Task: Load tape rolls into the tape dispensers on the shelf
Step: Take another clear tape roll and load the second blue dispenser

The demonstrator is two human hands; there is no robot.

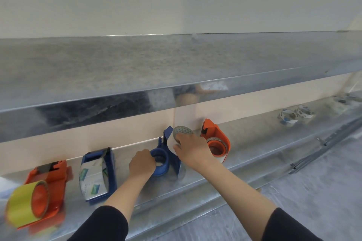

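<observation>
On the metal shelf (pixel 244 143), the left hand (pixel 141 164) curls around the empty blue dispenser (pixel 163 159) hub, apparently to steady it, while the right hand (pixel 193 149) pinches a patterned tape roll (pixel 183 130) just above, seemingly ready to seat it.

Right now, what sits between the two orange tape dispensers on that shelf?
In the head view, a loaded blue dispenser and an empty blue dispenser, which the left hand grips while the right hand holds a grey patterned roll by it.
</observation>
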